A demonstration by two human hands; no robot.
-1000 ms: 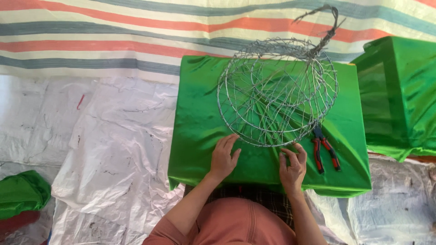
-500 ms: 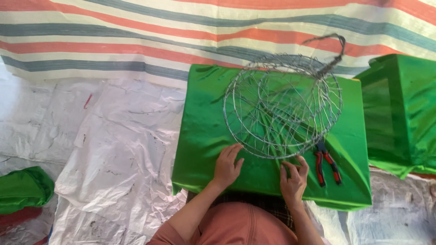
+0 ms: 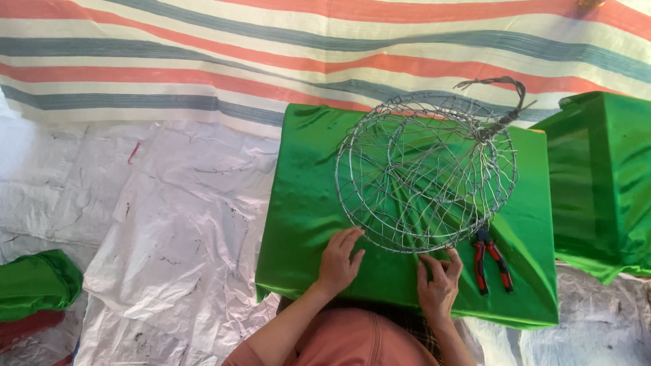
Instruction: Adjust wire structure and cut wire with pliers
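Cloth bundle point(image 3: 34, 283), green, is seen at far left on the white plastic sheeting point(image 3: 169, 224) w/ a red bit under it. Striped tarp point(image 3: 271, 61) is spread across the top, red, blue & white bands. Green-draped desk point(image 3: 305, 203) is set centre-right on the sheeting. Left hand point(image 3: 339, 261) is laid flat on the green cloth, fingers point(image 3: 349, 237) slightly spread & empty, tips just at the lower-left rim of the wire basket point(image 3: 427, 176). Basket is laid on the desk top, round, rim tilted toward the camera, twisted wire handle point(image 3: 498, 102) stuck out at upper right. Right hand point(image 3: 437, 285) is rested on the cloth just below the basket's bottom rim, fingers apart, nothing gripped. Pliers point(image 3: 491, 261) w/ red & black grips are laid just right of that hand, under the basket's edge. Second green-covered block point(image 3: 603, 176) is placed at far right, apart from the desk.
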